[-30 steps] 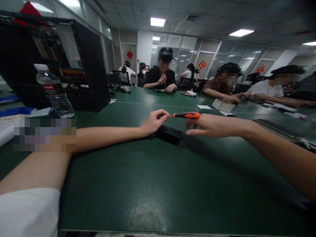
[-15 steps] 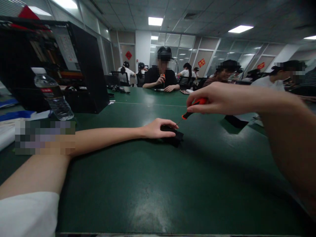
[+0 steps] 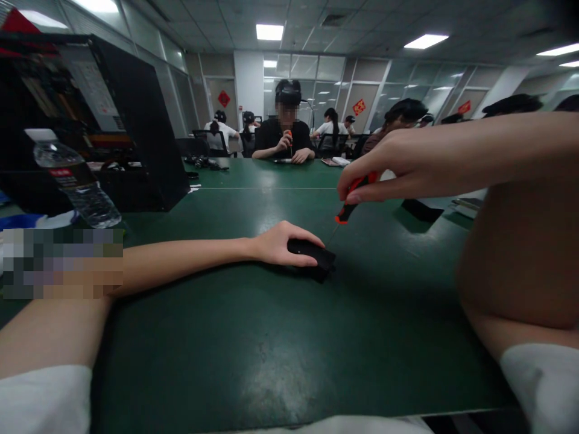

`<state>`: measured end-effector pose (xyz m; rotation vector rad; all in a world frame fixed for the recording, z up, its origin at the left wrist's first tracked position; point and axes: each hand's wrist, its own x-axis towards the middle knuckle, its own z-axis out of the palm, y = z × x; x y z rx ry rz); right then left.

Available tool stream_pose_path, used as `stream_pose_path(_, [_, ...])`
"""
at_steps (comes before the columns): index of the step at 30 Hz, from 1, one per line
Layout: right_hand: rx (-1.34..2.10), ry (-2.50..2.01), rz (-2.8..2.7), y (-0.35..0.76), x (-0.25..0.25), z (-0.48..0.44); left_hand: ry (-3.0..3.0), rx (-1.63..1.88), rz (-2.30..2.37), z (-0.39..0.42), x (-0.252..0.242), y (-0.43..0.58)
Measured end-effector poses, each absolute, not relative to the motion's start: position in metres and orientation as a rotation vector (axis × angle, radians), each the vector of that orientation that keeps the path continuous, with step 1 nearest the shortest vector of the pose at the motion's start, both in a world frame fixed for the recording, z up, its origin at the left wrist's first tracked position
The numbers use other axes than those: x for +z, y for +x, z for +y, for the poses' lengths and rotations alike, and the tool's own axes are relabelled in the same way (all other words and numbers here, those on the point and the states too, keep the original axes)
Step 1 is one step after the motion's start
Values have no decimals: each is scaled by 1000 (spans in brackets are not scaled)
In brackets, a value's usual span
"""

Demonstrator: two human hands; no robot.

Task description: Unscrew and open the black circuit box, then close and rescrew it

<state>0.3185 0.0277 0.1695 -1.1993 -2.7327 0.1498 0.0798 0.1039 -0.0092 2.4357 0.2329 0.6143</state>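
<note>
Small black device lies flat on the green table, approx mid-scene, a bit right of centre. Left hand is laid over its left end, fingers curled across the top and thumb along the near edge, so it's pinned down rather than lifted. Right hand is up above and to the right, closed in a narrow pinch round the orange-and-black screwdriver. The handle is mostly hidden in the fingers, and the thin shaft slants down-left w/ the tip just short of the device's right end; can't tell if it touches. Device looks rigid, prob a hard plastic shell, light and low, so likely to skate on the smooth mat if pushed sideways. Best held by the long edges or pressed from above at the left end, leaving the right end free. Screwdriver is slim and stiff w/ a grippy handle, and its fine tip could slip or scratch. Far left: water bottle beside a black computer case. Other people sit at the far side, well apart.
</note>
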Motion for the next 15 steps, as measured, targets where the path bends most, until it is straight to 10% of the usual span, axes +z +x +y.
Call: stream_pose_path(15, [177, -1241, -2894, 314, 171, 37, 2460, 627, 134, 105, -8, 78])
